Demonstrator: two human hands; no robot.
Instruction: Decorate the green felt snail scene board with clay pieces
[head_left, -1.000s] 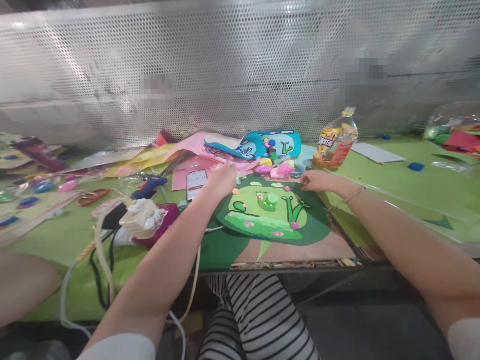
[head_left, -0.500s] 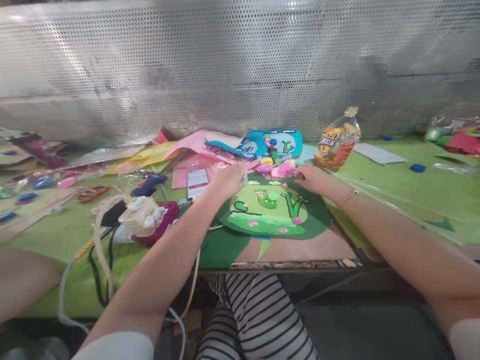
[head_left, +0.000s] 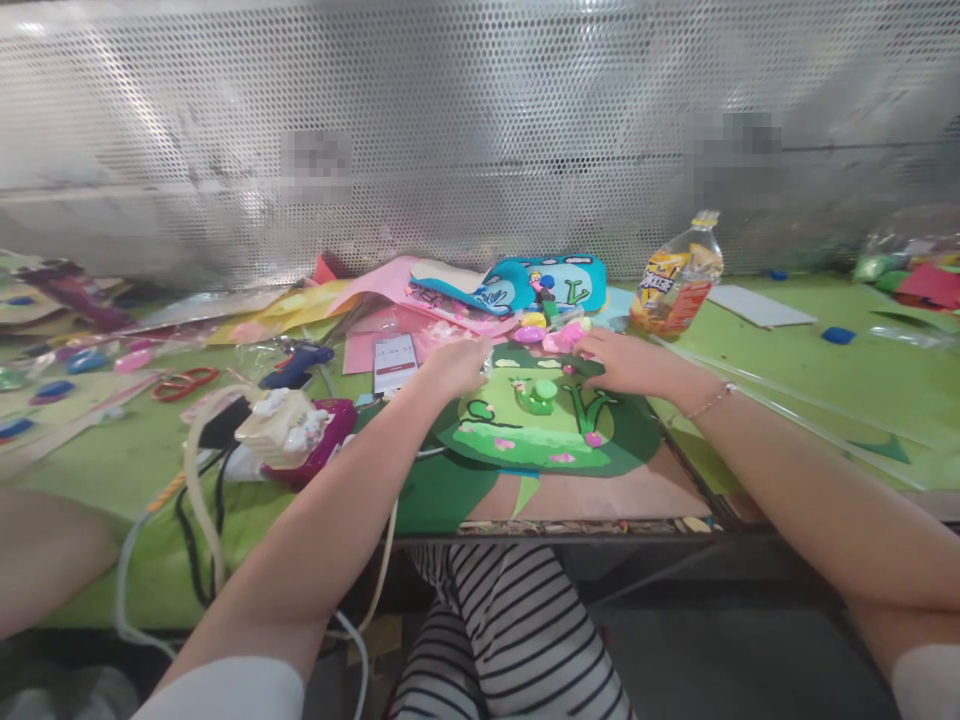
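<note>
A dark green craft card (head_left: 637, 435) lies flat before me, its light green panel (head_left: 495, 395) bearing a green snail (head_left: 537, 397), black-outlined leaves and pink spots. At its upper left edge my left hand (head_left: 457, 366) is closed with curled fingers; a clear glint shows by the fingertips, but what they hold is hidden. My right hand (head_left: 619, 362) reaches over the card's upper right side. Its thumb and forefinger are apart, with nothing visible between them. Just beyond its fingertips are bright pink clay lumps (head_left: 562, 337), and I cannot tell whether they touch.
Behind the card lie blue craft cards (head_left: 592, 285) and pink sheets (head_left: 367, 290). A plastic bottle (head_left: 673, 280) stands at the right. Leftward are a phone (head_left: 394, 364), a cream plug block with cables (head_left: 281, 430), a blue glue gun (head_left: 298, 368) and red scissors (head_left: 185, 384). Another person's arm (head_left: 52, 560) rests at far left.
My right hand has moved left and slightly inward over the card, nearer the pink clay. The left hand has shifted slightly down and left. The card stays in place.
</note>
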